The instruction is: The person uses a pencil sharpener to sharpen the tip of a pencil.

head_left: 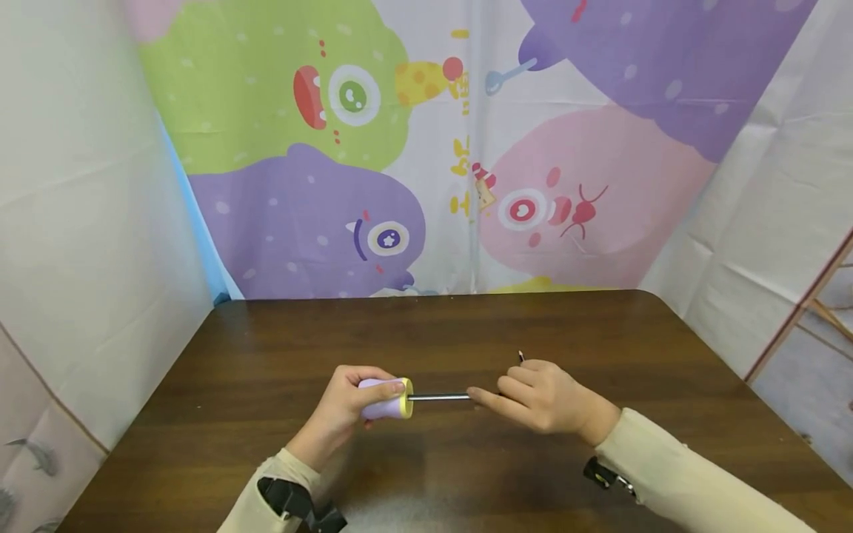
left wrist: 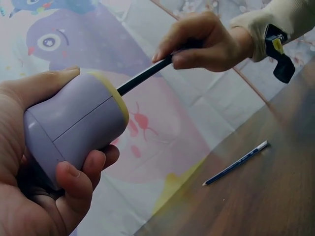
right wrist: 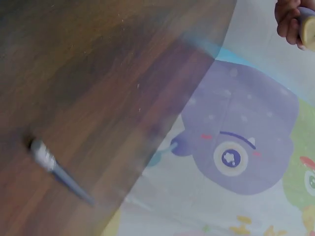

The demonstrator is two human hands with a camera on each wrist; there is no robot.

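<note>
The left hand [head_left: 346, 411] wraps its fingers around a smooth, rounded lilac plastic sharpener with a yellow rim [head_left: 386, 399]. A thin dark pencil [head_left: 438, 397] runs right from its rim into the pinching fingers of the right hand [head_left: 543, 396]. A second slim blue pencil [left wrist: 236, 162] lies on the dark wooden table [head_left: 266, 355] beyond.

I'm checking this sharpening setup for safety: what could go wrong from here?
The sharpener is held in the air by the left hand alone, so pushing the pencil at an angle might snap its lead. The right hand grips far back, which may let it bend. The spare pencil on the table could roll.

A dark wooden table [head_left: 266, 355] bears 1 blue pencil [left wrist: 235, 163].
</note>
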